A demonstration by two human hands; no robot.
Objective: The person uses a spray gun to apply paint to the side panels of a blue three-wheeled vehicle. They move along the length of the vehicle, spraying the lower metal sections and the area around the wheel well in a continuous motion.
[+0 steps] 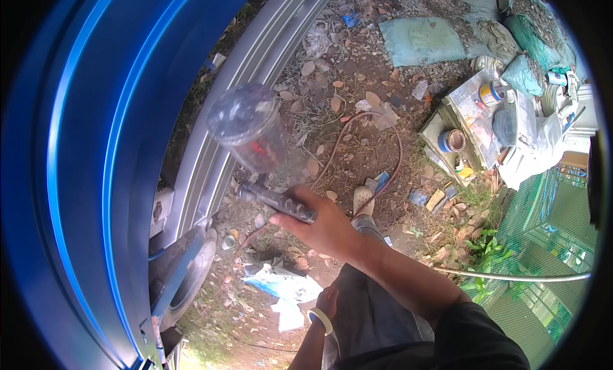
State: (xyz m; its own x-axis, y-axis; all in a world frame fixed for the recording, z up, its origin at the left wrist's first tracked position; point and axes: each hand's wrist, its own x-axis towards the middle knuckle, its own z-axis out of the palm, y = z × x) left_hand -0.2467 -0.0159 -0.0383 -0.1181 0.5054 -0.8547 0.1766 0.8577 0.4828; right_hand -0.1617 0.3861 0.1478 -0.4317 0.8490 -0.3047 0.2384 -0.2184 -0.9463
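My right hand (325,226) is wrapped round the dark body of a spray gun (278,201). A clear plastic cup (246,124) with a domed lid sits above the gun, tilted and blurred, with something reddish inside. The gun is beside a grey ribbed metal rail (227,114), on the near side of a large glossy blue panel (89,146). Low down, my left hand (327,300) hangs beside my trouser leg, below a pale wristband (320,320). Its fingers are mostly hidden and hold nothing that I can make out.
A thin reddish hose (401,153) loops over the leaf-strewn ground near my shoe (364,201). Paint cans (451,141) stand on boards at right, before filled sacks (421,41). A green mesh cage (543,242) stands at lower right; plastic scraps (287,286) lie near my legs.
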